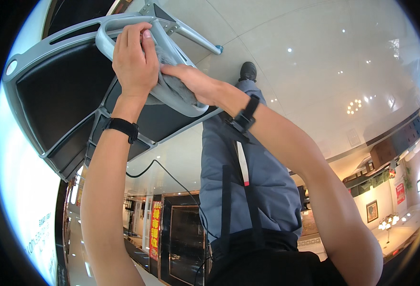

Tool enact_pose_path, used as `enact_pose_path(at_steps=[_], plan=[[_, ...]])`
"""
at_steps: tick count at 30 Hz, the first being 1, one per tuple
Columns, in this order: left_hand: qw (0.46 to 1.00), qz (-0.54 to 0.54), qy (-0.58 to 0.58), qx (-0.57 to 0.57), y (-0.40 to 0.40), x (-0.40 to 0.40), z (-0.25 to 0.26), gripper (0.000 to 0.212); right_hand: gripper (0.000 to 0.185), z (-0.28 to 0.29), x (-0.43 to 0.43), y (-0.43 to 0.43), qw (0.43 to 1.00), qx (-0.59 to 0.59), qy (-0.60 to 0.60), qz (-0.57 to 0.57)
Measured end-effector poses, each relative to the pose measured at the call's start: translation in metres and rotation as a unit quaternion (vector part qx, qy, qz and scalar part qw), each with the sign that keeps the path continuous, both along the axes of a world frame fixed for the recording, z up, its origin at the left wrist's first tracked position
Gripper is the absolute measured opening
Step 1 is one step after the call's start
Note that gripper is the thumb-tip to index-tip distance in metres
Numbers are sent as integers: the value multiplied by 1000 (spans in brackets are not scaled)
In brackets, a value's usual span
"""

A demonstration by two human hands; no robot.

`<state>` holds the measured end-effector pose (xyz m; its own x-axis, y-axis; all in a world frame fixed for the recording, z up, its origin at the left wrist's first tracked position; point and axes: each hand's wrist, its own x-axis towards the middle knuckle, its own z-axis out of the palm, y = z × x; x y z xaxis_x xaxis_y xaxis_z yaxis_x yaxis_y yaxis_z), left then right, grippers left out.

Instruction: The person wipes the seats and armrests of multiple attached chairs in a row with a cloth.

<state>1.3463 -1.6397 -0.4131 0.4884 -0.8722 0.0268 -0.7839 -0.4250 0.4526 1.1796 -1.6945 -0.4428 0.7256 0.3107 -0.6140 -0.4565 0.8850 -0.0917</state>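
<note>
A grey cloth (176,87) is bunched over the looped metal armrest (106,44) of a waiting-room bench. My left hand (135,59) grips the cloth at the upper part of the loop, its fingers curled over the bar. Lower along the same armrest, my right hand (197,82) presses into the cloth with the thumb towards my left hand; its other fingers are partly hidden. Behind the hands lie the bench's black padded panels (63,93) in a silver-grey frame. Both wrists carry black straps.
A bench leg (199,39) angles down to the glossy tiled floor (310,68). My black shoe (248,71) stands near it. A dark cable (174,175) hangs beside my trousers. On the left glows a lit panel (20,200); a red banner (155,228) bearing writing is beyond.
</note>
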Motion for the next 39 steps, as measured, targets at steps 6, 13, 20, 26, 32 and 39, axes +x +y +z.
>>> enact_pose_path(at_steps=[6,13,20,26,32,39], plan=[[999,-11,-5,34,2,3,5,17,63,18,-72,10,995,-88,47,19],[1000,-16,2,27,1,2,6,18,68,17,-92,-19,969,-150,25,196],[1000,-11,-6,-5,1,1,3,14,59,13,13,-11,993,28,5,-114],[999,-14,-22,-30,4,2,2,16,49,-18,75,-13,986,68,-63,-140],[998,-29,-61,-20,2,3,-2,24,49,-22,86,-13,984,11,-89,-153],[996,-44,-72,-3,10,9,-4,18,64,1,-14,-7,994,-62,-65,-69]])
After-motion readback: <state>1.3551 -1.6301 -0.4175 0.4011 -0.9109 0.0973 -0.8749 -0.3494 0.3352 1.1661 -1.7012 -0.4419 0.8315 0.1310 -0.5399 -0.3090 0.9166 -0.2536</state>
